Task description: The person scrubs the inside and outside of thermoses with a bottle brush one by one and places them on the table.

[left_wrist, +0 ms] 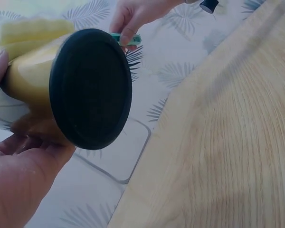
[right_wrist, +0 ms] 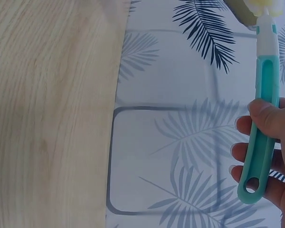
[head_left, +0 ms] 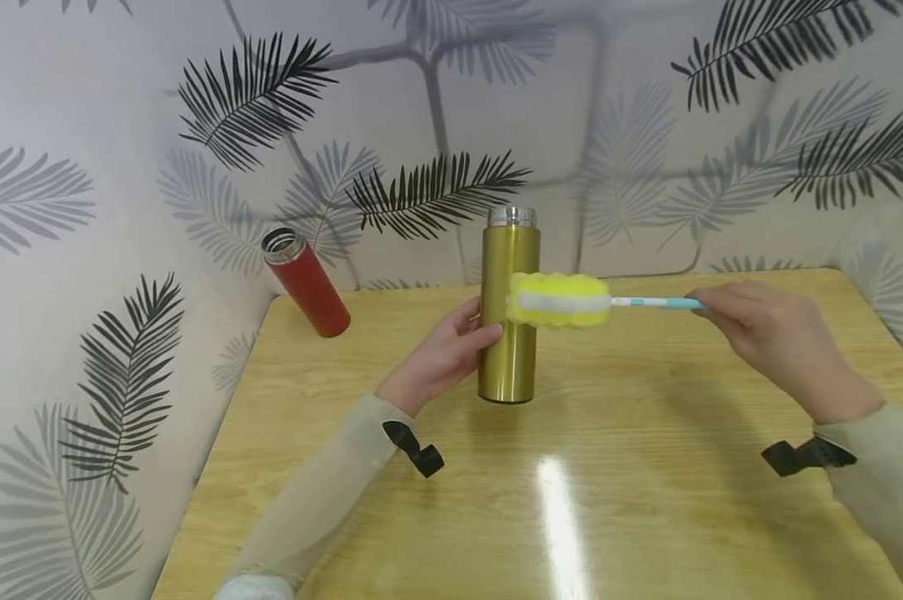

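Note:
My left hand [head_left: 451, 350] grips a gold thermos bottle [head_left: 509, 367] round its middle. The bottle stands upright in the head view, lidless, with a shiny metal neck on top. Its dark round base [left_wrist: 91, 90] faces the left wrist camera, with the table below. My right hand [head_left: 781, 342] holds a bottle brush by its teal handle [right_wrist: 267, 85], thumb along one side and fingers curled round the other. The yellow and white sponge head [head_left: 560, 302] points left and overlaps the bottle's front in the head view.
A red thermos bottle [head_left: 312, 292], its mouth uncovered, is at the table's back left corner. The wooden table [head_left: 436, 517] ends at a wall [head_left: 391, 242] covered in leaf-patterned paper. Black straps [head_left: 414, 450] circle both wrists.

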`<state>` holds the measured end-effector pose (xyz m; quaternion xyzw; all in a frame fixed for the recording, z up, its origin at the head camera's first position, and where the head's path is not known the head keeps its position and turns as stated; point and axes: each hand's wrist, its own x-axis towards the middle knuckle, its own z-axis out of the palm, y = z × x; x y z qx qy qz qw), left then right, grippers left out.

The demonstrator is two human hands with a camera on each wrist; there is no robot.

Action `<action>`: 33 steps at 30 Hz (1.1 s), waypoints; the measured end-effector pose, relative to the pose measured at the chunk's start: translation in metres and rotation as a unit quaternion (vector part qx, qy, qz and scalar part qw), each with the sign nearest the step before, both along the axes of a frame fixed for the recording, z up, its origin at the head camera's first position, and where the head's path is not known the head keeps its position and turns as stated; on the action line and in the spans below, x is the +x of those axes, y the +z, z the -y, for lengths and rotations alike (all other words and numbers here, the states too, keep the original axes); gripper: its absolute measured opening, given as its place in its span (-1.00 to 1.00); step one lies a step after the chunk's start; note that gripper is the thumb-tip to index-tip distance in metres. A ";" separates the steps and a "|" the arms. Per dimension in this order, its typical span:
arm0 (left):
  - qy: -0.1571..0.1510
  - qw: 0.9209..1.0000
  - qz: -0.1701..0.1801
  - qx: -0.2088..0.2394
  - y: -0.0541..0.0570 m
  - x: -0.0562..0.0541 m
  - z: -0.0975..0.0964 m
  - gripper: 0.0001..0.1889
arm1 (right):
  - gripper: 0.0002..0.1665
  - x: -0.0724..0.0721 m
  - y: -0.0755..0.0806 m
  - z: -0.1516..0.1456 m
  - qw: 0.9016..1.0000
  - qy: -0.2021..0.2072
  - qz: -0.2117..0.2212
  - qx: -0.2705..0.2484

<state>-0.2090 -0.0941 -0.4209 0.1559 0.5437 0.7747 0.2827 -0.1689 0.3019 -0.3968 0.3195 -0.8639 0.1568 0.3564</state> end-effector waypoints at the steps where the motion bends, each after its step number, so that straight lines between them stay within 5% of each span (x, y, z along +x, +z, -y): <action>1: -0.001 1.000 -0.002 0.000 0.000 0.000 0.000 -0.34 | -0.24 0.000 0.001 0.000 1.000 -0.001 -0.001 -0.001; 7: 0.005 1.000 -0.015 -0.011 0.002 0.002 0.001 -0.27 | -0.24 -0.002 0.004 -0.002 1.000 -0.013 -0.010 -0.015; 16: 0.028 1.000 0.014 0.001 0.005 0.004 -0.002 -0.38 | -0.20 -0.003 0.012 -0.004 0.999 -0.042 -0.010 -0.022; 25: 0.028 1.000 0.009 0.002 0.000 0.001 -0.002 0.33 | -0.23 -0.006 0.007 0.000 0.999 -0.039 0.000 -0.033; 33: 0.031 0.999 0.021 0.011 -0.002 -0.002 -0.002 0.37 | -0.26 -0.001 -0.008 0.006 0.999 0.003 0.031 -0.022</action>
